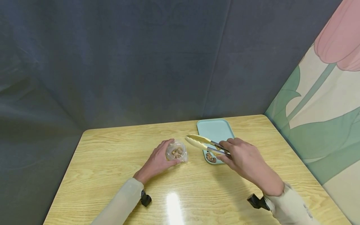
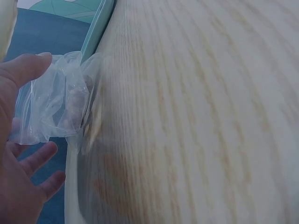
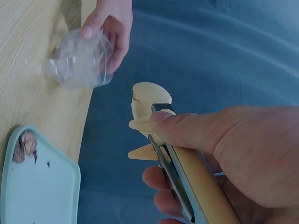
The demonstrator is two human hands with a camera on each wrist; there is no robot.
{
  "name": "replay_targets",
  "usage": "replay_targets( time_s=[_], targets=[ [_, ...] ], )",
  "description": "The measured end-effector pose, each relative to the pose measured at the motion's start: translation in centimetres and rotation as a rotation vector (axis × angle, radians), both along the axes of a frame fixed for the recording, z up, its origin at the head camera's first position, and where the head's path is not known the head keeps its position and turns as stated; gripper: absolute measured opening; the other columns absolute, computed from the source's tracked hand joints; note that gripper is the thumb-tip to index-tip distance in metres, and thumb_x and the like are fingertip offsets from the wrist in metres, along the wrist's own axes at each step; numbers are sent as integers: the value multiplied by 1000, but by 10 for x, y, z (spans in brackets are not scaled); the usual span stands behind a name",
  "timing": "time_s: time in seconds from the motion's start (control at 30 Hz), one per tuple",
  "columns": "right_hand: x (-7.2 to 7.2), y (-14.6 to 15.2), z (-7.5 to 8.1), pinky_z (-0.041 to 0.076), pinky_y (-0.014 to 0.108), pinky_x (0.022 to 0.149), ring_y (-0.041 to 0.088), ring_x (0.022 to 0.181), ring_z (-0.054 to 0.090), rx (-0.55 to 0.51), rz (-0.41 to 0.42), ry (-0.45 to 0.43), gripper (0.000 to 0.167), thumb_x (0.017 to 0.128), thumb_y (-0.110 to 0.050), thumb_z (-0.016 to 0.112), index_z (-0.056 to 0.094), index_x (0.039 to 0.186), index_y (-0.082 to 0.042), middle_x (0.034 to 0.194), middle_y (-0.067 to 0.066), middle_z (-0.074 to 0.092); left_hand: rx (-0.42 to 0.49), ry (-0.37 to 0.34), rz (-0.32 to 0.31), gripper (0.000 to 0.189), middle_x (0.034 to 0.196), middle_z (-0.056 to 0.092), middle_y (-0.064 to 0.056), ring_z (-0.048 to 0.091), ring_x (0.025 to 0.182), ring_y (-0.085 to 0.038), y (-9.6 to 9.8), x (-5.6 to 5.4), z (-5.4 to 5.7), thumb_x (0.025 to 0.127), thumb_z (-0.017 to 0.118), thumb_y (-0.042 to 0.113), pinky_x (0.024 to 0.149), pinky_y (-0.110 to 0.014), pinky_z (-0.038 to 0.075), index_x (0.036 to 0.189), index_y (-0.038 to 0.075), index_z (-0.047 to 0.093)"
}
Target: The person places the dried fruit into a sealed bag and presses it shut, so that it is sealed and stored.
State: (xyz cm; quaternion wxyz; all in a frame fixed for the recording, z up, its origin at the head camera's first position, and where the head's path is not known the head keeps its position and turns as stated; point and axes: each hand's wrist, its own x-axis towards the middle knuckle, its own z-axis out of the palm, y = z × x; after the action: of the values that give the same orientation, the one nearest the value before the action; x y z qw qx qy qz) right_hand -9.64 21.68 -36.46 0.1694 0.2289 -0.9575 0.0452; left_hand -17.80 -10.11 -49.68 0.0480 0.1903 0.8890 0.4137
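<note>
My left hand [image 1: 156,162] holds a clear plastic bag [image 2: 56,102] upright on the table, thumb on one side and fingers on the other. Through its open top, brown wrinkled pieces [image 1: 177,152] show at the bottom. The right hand [image 1: 247,157] grips metal tongs with cream-coloured tips [image 1: 197,142], the thumb on one arm and fingers round the other. Their tips are spread, with nothing visible between them, above the table between bag and tray. Beneath the tongs lies a light blue tray [image 1: 214,128]; more brown pieces [image 3: 27,144] sit in its near left corner.
The wooden table [image 1: 112,156] meets a dark curtain [image 1: 126,62] along its back edge. On the right stands a panel with a flower pattern [image 1: 323,125]. Small dark crumbs lie on the tray.
</note>
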Motion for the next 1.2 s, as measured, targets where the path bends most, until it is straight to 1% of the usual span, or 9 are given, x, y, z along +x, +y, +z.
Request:
replay_targets(
  time_s=[0.13,0.27,0.33,0.43,0.57,0.63,0.83,1.07,1.2],
  targets=[
    [0,-10,-1,50,33,59,12,74,56,20,13,-14,39,87,-36,89,77,112,-9,86,-2,68,-7,9,-1,93,163,49,-2,50,149,-29,0,0,1,88,88,44,123,-61,38,165,23,39],
    [-1,-17,-3,51,32,60,11,74,55,29,29,-18,39,87,-38,88,77,111,-10,88,-2,70,-17,20,-3,93,163,49,-2,50,149,-30,0,0,1,88,88,45,121,-61,40,165,24,39],
    [-2,-19,-4,50,32,60,11,74,54,27,40,-19,38,88,-39,88,77,111,-11,87,-3,69,-18,20,-4,93,164,48,-1,49,149,-31,0,0,1,89,87,46,121,-61,41,165,25,38],
    [-3,-22,-5,49,32,61,11,74,53,30,48,-22,37,88,-38,87,76,112,-11,85,-5,66,-17,18,-6,93,164,48,-2,48,150,-31,0,0,1,89,87,46,122,-61,40,165,25,38],
    [-4,-24,-8,47,31,61,11,74,52,35,45,-35,37,88,-38,88,76,112,-12,84,-6,64,-11,9,-5,93,164,48,-3,47,151,-31,0,0,1,89,86,46,124,-62,37,166,24,37],
    [-4,-25,-9,47,31,61,12,74,53,39,41,-42,39,88,-38,88,76,114,-11,85,-5,64,-12,3,0,93,164,48,-4,47,151,-32,1,0,0,90,86,46,123,-62,37,166,24,37],
    [-4,-25,-10,48,31,61,13,76,55,42,28,-57,42,89,-39,87,76,116,-10,89,-2,67,-16,-1,10,92,164,48,-2,47,151,-33,2,1,0,89,86,46,121,-60,41,165,28,38],
    [-4,-18,-8,53,34,61,14,78,59,7,13,-42,42,87,-38,89,77,114,-9,90,0,70,-17,6,10,92,164,48,-3,47,151,-33,2,1,-1,89,87,45,123,-60,40,165,27,38],
    [-4,-12,-7,53,34,61,13,76,58,-6,-2,-48,41,88,-37,88,77,115,-8,88,-1,68,-17,1,11,92,164,48,-1,48,150,-32,1,0,-1,89,87,46,122,-59,41,165,28,38]
  ],
)
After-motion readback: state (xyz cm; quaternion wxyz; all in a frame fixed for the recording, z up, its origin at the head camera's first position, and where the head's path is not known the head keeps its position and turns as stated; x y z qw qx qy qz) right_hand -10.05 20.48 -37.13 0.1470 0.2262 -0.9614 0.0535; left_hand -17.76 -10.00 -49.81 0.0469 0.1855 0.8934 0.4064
